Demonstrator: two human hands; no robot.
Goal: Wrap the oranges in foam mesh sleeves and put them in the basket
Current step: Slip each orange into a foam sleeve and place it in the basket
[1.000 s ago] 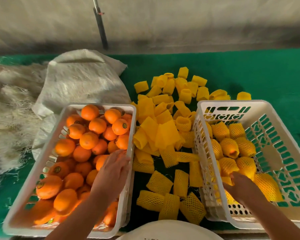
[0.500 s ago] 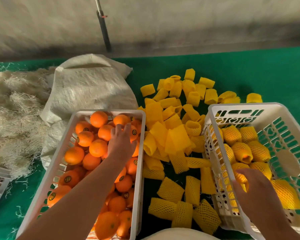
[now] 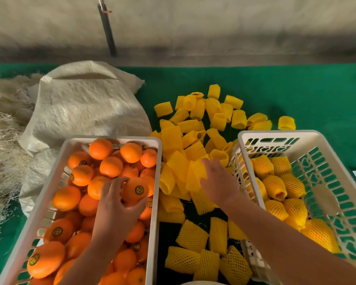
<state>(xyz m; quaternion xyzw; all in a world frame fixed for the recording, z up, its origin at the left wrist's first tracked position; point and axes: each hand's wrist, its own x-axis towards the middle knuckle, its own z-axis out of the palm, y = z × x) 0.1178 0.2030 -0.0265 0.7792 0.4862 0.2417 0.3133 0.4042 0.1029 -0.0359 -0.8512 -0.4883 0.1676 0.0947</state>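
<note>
A white basket (image 3: 49,192) on the left is full of bare oranges. My left hand (image 3: 115,204) grips one orange (image 3: 135,190) with a round sticker, just above the pile. A heap of yellow foam mesh sleeves (image 3: 195,140) lies between the baskets. My right hand (image 3: 218,182) reaches onto this heap, and its fingers touch a flattened sleeve (image 3: 195,175); whether they pinch it is hidden. The white basket (image 3: 337,171) on the right holds several oranges wrapped in yellow mesh (image 3: 276,182).
A grey woven sack (image 3: 84,112) lies behind the left basket, with a mass of straw-like fibre (image 3: 2,140) at the far left. Green cloth (image 3: 296,89) covers the table. A dark pole (image 3: 107,29) leans on the back wall. A white rounded edge (image 3: 199,283) shows at the bottom.
My left hand pulled back from the far oranges and now holds one. My right hand left the right basket and moved left onto the sleeve heap.
</note>
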